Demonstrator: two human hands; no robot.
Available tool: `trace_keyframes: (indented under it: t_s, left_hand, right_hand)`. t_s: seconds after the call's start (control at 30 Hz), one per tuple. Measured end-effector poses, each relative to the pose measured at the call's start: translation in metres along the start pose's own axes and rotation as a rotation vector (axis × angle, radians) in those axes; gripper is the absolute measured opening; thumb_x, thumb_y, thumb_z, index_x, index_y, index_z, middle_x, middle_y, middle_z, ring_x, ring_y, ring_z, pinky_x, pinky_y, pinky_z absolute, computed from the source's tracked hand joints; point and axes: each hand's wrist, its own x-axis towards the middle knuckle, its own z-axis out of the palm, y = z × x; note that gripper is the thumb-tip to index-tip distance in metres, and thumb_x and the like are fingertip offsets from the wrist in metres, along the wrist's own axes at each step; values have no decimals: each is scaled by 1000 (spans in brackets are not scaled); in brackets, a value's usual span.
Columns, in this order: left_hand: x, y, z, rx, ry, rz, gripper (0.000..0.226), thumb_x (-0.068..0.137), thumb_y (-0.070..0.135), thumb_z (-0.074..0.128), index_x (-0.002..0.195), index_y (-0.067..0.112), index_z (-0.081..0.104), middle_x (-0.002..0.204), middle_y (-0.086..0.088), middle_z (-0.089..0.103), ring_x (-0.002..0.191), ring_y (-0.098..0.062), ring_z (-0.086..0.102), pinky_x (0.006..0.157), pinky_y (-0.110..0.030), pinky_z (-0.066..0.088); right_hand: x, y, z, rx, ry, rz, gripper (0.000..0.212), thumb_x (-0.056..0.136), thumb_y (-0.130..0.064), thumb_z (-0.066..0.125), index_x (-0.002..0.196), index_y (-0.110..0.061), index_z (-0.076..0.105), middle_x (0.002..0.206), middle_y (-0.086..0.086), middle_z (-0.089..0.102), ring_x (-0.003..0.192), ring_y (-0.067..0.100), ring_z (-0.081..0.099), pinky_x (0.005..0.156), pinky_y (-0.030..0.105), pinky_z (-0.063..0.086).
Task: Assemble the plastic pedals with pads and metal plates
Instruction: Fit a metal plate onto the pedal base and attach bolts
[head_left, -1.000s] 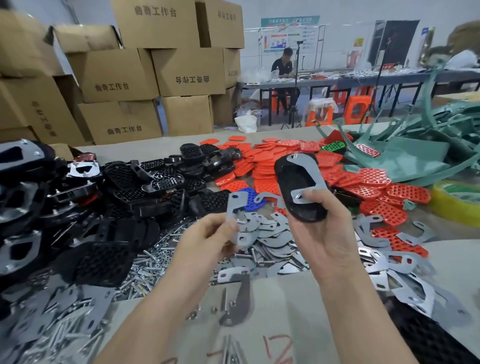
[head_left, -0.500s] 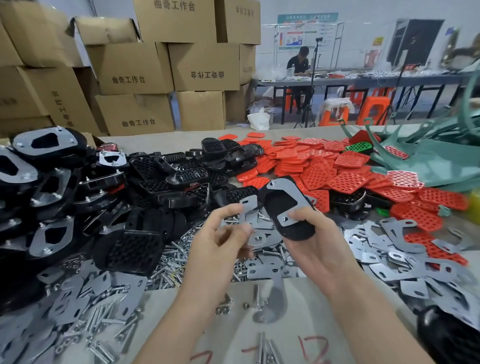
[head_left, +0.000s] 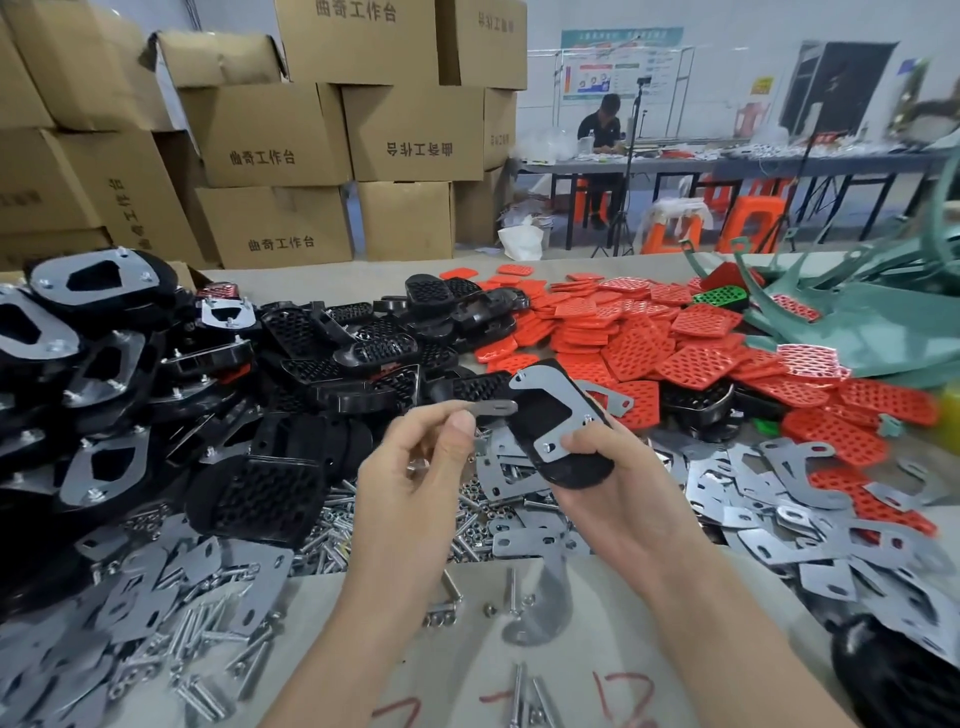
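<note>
My right hand (head_left: 608, 467) grips a black plastic pedal (head_left: 545, 415) tilted up above the table, with a curved metal plate (head_left: 563, 400) lying on its face. Just left of it, my left hand (head_left: 415, 462) pinches a small flat metal plate (head_left: 491, 408) edge-on between thumb and fingers, its tip almost touching the pedal. Under both hands lie loose metal plates (head_left: 519, 535), bolts (head_left: 322, 551) and nuts.
Black pedals (head_left: 332, 358) are heaped at the left, some with plates fitted. Red pads (head_left: 649, 338) cover the table's far right, beside green parts (head_left: 857, 322). More metal plates (head_left: 810, 499) spread at the right. Cardboard boxes (head_left: 270, 135) stand behind; a person (head_left: 602, 130) sits at a far table.
Both hands have come closer together and lower. The small plate in my left hand has turned from face-on to edge-on and moved up against the pedal.
</note>
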Motion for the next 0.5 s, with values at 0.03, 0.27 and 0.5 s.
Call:
trace_keyframes:
  t_s: [0.03, 0.27, 0.5]
  left_hand:
    - [1, 0, 0, -15, 14, -8, 19, 88, 53, 61, 95, 41, 73, 80, 9, 66, 67, -1, 56, 65, -12, 45]
    - [6, -3, 4, -398, -30, -262, 13, 84, 32, 71, 81, 21, 77, 69, -1, 64, 64, -11, 63, 65, -20, 55]
    - [4, -8, 8, -318, -20, -275, 19, 96, 23, 65, 89, 8, 73, 66, -2, 66, 60, -11, 65, 64, -22, 57]
  right_hand:
    - [-1, 0, 1, -4, -15, 8, 58, 79, 8, 52, 135, 1, 61, 138, 24, 63, 129, 37, 61, 101, 41, 55]
    - [-4, 5, 10, -106, -100, 72, 63, 81, 7, 49, 143, 3, 51, 145, 35, 50, 121, 41, 55, 112, 54, 41]
    - [-4, 7, 17, -34, -82, 135, 62, 85, 6, 49, 146, 4, 47, 130, 30, 57, 96, 37, 62, 86, 44, 49]
